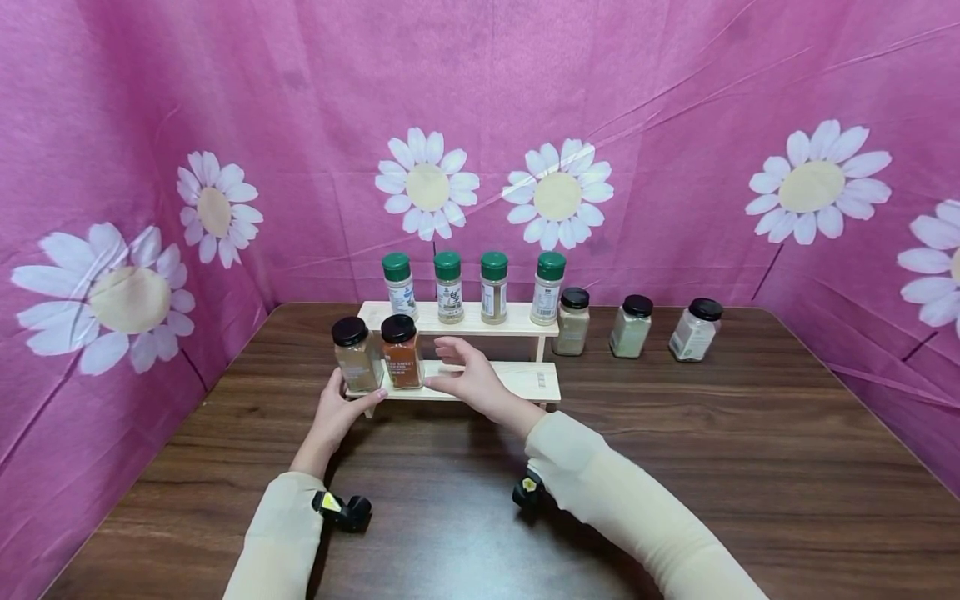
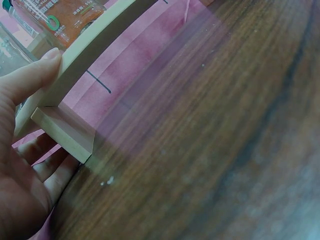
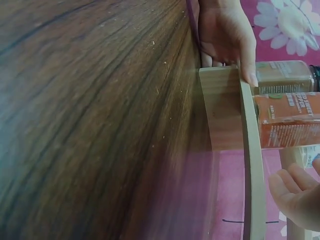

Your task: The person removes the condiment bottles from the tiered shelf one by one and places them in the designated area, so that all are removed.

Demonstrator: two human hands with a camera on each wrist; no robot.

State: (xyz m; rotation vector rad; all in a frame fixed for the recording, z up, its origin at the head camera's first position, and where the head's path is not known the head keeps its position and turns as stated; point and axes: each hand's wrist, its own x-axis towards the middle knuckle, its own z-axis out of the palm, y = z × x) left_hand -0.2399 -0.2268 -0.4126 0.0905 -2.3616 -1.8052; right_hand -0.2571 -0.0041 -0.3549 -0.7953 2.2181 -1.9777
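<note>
A left hand (image 1: pixel 339 415) grips the left end of a wooden rack (image 1: pixel 525 375), thumb on the front edge of its lower tier (image 1: pixel 536 392) and fingers tucked beneath, by the leg. A right hand (image 1: pixel 478 379), fingers relaxed and holding nothing, hovers before the rack's middle, near a red jar (image 1: pixel 405 367) labelled as sweet pepper. That jar stands upright toward the left of the rack's lower tier, just beside a brown jar (image 1: pixel 360 371) at the very end; both wear black lids. Above, along the rack's upper tier (image 1: pixel 519 321), four green-capped bottles (image 1: pixel 451 302) stand in a row, the widest gap before the rightmost. To the rack's right, black-lidded too, an olive jar (image 1: pixel 572 332) sits just beside it on the dark wood counter (image 1: pixel 750 433), then a green jar (image 1: pixel 631 333) and a pale jar (image 1: pixel 691 340) farther out. Behind the rack hangs a pink daisy-print cloth (image 1: pixel 652 83).
</note>
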